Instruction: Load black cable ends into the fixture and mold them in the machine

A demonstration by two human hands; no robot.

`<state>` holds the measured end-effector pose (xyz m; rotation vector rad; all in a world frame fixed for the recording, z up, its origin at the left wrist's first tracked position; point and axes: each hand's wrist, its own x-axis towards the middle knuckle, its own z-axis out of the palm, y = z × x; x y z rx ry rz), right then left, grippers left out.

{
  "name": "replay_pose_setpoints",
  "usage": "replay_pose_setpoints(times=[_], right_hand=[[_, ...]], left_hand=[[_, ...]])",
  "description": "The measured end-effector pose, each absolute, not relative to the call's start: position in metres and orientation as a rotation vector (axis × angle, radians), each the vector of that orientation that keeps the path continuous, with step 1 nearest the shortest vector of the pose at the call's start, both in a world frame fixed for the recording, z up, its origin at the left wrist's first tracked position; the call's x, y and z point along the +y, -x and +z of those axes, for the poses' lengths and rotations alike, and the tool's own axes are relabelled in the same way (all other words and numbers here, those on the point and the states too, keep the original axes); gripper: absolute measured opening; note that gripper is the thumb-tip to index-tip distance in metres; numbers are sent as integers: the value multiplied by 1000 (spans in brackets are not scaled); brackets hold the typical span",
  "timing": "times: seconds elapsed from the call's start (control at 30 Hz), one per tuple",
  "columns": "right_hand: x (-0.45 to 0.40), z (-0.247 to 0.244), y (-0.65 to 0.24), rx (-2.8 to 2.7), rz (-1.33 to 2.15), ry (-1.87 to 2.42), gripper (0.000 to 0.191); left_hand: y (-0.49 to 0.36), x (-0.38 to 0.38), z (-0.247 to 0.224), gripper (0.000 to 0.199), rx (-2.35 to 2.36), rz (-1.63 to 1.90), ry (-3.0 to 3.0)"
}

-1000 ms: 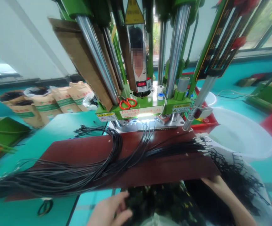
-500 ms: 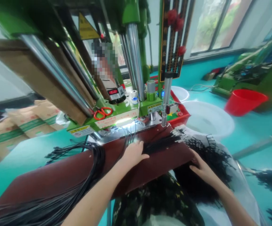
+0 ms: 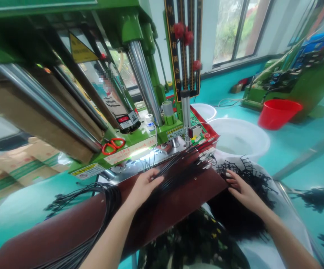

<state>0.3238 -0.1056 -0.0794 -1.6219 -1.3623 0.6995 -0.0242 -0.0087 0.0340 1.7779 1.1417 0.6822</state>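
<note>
My left hand (image 3: 145, 185) is closed around a few thin black cables (image 3: 175, 160), which fan out from its fingers toward the upper right over a dark red board (image 3: 190, 198). Beside them on the board lies a bundle of similar cables with pale connector ends (image 3: 206, 158). At the board's right corner is my right hand (image 3: 243, 190), its fingers apart and nothing visible in them. It hovers by a heap of black branched pieces (image 3: 251, 175) on a white sheet. More long black cables (image 3: 113, 194) loop over the board's left side.
A green press (image 3: 139, 144) with steel columns stands behind the board, with orange-handled scissors (image 3: 113, 145) on its lower platen. To the right are a red control box (image 3: 213, 135), a white tub (image 3: 234, 138) and a red bucket (image 3: 279, 114). Brown paper sacks (image 3: 18, 164) lie at left.
My left hand has drawn back slightly from the press and closed on cables, which now stretch toward the upper right. My right hand stays by the board's corner. The head view has shifted.
</note>
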Motion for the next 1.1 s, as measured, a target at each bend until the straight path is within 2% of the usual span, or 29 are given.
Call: replay_pose_setpoints(times=[0.1, 0.17, 0.27, 0.33, 0.4, 0.5, 0.6, 0.7, 0.9, 1.1], right_hand=[[-106, -54, -319, -1249, 511, 1609, 46], [-109, -35, -306, -1158, 579, 1532, 37], [-105, -14, -273, -1042, 1035, 1282, 30], [-93, -6, -249, -941, 1323, 1003, 35], [-74, 0, -229, -826, 1460, 700, 40], [-48, 12, -216, -742, 1434, 482, 30], [-39, 23, -216, -772, 1375, 509, 18], [-45, 29, -219, -826, 1354, 597, 15], [-54, 31, -231, -796, 1410, 581, 23], [-48, 28, -248, -686, 1327, 501, 26]], left_hand=[[23, -14, 41, 23, 1082, 668, -1634], [22, -14, 43, 22, 1062, 676, -1607], [20, -14, 41, 27, 1043, 655, -1612], [17, -15, 36, 30, 1006, 601, -1608], [14, -18, 28, 32, 984, 521, -1606], [7, -26, 16, 31, 1008, 442, -1705], [-5, -32, 10, 29, 1016, 366, -1854], [-33, -32, 23, 24, 966, 370, -1881], [-103, -18, 65, 19, 795, 537, -1861], [-117, -19, 68, 18, 1031, 686, -2375]])
